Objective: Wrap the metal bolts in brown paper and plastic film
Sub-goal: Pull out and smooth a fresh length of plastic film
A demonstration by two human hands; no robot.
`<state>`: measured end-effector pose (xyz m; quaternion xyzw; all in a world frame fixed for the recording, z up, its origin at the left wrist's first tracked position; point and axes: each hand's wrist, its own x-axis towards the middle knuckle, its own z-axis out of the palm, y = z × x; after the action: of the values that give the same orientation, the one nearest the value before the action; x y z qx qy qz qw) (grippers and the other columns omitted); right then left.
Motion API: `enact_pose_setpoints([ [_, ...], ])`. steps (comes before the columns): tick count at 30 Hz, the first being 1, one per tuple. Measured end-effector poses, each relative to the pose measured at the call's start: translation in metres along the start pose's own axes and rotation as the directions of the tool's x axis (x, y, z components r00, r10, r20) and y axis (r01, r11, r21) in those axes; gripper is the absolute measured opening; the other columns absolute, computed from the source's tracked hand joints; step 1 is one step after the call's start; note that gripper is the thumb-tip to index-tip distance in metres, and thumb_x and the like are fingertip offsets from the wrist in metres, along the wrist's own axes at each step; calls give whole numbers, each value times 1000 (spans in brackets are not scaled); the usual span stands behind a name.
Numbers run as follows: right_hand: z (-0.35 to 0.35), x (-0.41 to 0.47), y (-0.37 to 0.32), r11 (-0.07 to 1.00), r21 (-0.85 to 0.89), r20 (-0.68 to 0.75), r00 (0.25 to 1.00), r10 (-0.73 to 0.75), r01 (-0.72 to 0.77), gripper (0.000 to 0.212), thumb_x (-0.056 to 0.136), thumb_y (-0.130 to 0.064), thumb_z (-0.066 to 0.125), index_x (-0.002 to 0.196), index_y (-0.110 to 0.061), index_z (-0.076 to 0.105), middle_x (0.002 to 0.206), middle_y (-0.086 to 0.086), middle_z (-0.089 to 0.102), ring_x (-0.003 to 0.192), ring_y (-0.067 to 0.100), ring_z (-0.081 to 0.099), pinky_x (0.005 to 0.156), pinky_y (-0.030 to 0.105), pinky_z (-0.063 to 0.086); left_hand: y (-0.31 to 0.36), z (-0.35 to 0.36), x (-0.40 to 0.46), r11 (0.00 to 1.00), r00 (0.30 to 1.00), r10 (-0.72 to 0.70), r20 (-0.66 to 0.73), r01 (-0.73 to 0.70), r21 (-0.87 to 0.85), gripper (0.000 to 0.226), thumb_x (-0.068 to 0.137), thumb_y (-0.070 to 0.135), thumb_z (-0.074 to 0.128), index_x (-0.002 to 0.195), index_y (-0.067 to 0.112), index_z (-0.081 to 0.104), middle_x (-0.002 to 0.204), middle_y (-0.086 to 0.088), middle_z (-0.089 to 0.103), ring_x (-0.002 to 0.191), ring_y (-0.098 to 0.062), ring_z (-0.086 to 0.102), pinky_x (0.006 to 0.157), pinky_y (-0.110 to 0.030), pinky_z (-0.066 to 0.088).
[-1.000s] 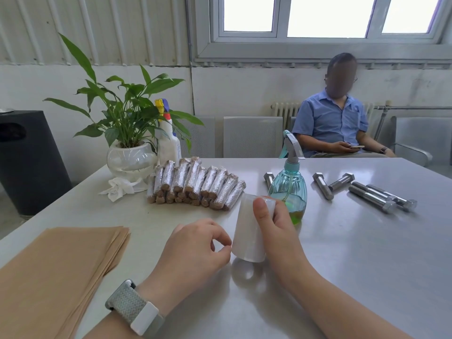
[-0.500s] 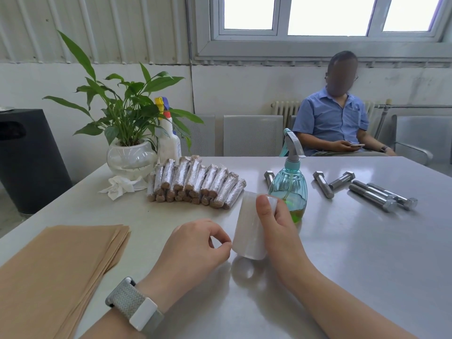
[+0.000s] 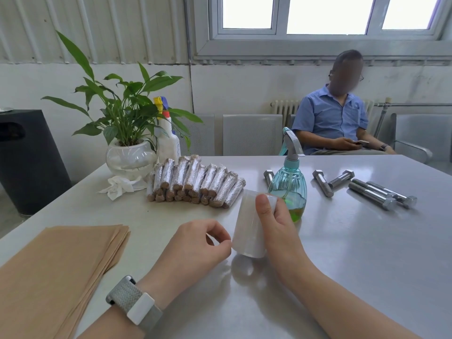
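centrally, right hand grips the upright plastic film roll on the table; left hand pinches at its lower edge. bare bolts lie far right, wrapped bolts far left, brown paper near left.

On the pale grey counter, a stack of tan brown paper lies near left. Far left, silvery film-wrapped bolts show brown ends beside a green plant in a white pot. The roll of film is milky white; the spray bottle teal with green liquid. Bare bolts at far right gleam silver. The watch band is woven grey.
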<state>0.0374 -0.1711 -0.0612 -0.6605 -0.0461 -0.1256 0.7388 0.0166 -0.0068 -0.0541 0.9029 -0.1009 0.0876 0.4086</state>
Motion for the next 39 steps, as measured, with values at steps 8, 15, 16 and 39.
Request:
enact_pose_setpoints([
  [8, 0, -2, 2, 999, -38, 25, 999, -39, 40, 49, 74, -63, 56, 100, -21, 54, 83, -10, 61, 70, -5, 59, 59, 15, 48, 2, 2, -2, 983, 996, 90, 6, -90, 160, 9, 79, 30, 69, 73, 36, 71, 72, 29, 63, 73, 1, 60, 64, -10, 37],
  [15, 1, -2, 5, 994, -68, 37, 996, -81, 83, 50, 75, -65, 55, 101, -23, 54, 76, -21, 62, 69, -6, 58, 58, 13, 46, 3, 3, -2, 971, 989, 151, -3, -147, 190, 5, 75, 26, 69, 70, 28, 70, 64, 26, 61, 72, 0, 57, 61, -8, 33],
  [16, 1, -1, 5, 995, -64, 29, 996, -80, 81, 51, 74, -66, 55, 100, -22, 54, 77, -18, 62, 69, -6, 58, 58, 13, 46, 3, 3, -2, 970, 987, 160, -6, -156, 188, 6, 75, 25, 69, 68, 27, 69, 63, 23, 61, 71, -1, 57, 60, -9, 33],
  [39, -2, 4, 6, 995, 40, -81, 992, 99, -96, 78, 61, -84, 55, 105, -19, 57, 99, 4, 66, 91, 17, 64, 83, 39, 53, 2, 5, 4, 917, 990, -127, 62, 141, -374, 47, 61, 58, 75, 77, 16, 64, 59, 7, 65, 45, 0, 53, 43, -8, 33],
])
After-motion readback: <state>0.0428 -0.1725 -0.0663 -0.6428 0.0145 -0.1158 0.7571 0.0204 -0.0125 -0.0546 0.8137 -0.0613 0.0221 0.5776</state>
